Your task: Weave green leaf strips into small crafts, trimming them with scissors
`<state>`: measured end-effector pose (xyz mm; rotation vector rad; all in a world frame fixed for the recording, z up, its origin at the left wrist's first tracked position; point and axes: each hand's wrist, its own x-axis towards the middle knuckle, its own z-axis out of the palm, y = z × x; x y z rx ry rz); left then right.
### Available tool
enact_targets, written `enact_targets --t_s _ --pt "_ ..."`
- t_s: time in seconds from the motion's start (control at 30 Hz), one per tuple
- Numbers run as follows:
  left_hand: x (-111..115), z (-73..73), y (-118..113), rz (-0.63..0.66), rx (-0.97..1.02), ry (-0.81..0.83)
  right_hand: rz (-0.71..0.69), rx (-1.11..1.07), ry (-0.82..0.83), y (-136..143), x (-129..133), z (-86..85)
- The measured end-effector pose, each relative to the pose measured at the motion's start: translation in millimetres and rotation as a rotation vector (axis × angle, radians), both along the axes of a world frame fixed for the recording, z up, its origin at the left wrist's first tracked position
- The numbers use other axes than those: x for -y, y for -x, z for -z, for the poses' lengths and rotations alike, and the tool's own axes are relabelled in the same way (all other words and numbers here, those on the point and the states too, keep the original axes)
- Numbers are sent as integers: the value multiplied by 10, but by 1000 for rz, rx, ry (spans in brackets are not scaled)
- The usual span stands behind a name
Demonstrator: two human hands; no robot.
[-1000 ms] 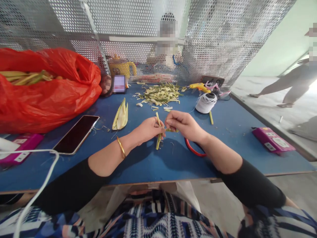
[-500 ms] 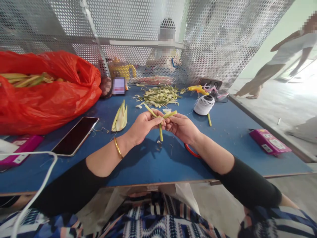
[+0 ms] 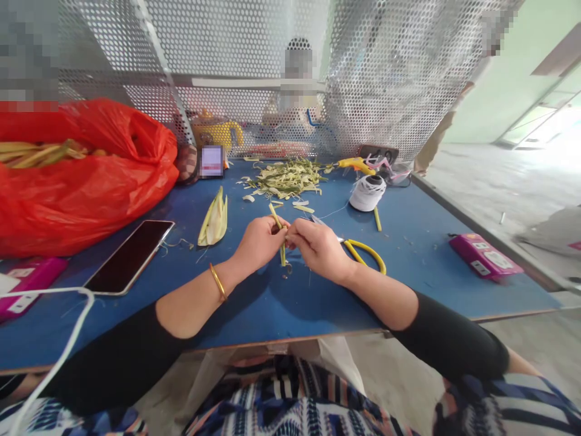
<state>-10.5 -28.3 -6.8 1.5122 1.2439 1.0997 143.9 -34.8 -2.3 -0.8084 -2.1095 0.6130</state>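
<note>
A thin yellow-green stalk [image 3: 283,254] stands nearly upright between my hands above the table. My left hand [image 3: 259,243] is closed around it, thumb on top. My right hand [image 3: 320,247] has curled fingers pinched against the stalk's right side; what lies between its fingertips is hidden. Yellow-handled scissors [image 3: 367,247] lie under and beside my right hand, partly covered by it. From the white thread spool [image 3: 367,194], a fine thread [image 3: 333,211] runs toward my hands. Beyond my hands are pale strips [image 3: 303,209] and a heap of green-yellow shreds [image 3: 290,177].
A red plastic bag [image 3: 91,194] of stalks, a phone [image 3: 129,257] and a pale husk bundle [image 3: 213,219] are on the left. A yellow glue gun [image 3: 356,165] and a purple box [image 3: 483,255] lie right. Behind is a perforated metal screen [image 3: 236,54]; people are beyond it.
My right hand has turned and curled its fingers in; the short piece it held is no longer visible there. The yellow scissor handles have come into view. The walking person is now behind the screen's edge.
</note>
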Motion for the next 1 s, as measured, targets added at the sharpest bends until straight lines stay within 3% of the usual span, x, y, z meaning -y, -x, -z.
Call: enact_targets --t_s 0.23,0.37,0.47,0.6,0.77,0.9,1.0 --pt "24 -51 62 290 -146 22 -14 -161 248 -98 -148 -93" --pt "88 -78 35 469 49 144 -56 -224 412 -153 -237 -146" --pt "114 -135 27 498 193 167 -18 -263 494 -182 -288 -138" --pt "96 -188 44 430 290 108 25 -235 557 -166 -336 -42" --pt "20 -128 44 155 367 92 19 -46 535 -101 -297 34" --pt "-44 -55 36 -68 310 86 38 111 267 -69 -160 -2" --pt "-62 -19 25 -116 255 75 57 109 -27 -45 -75 -16"
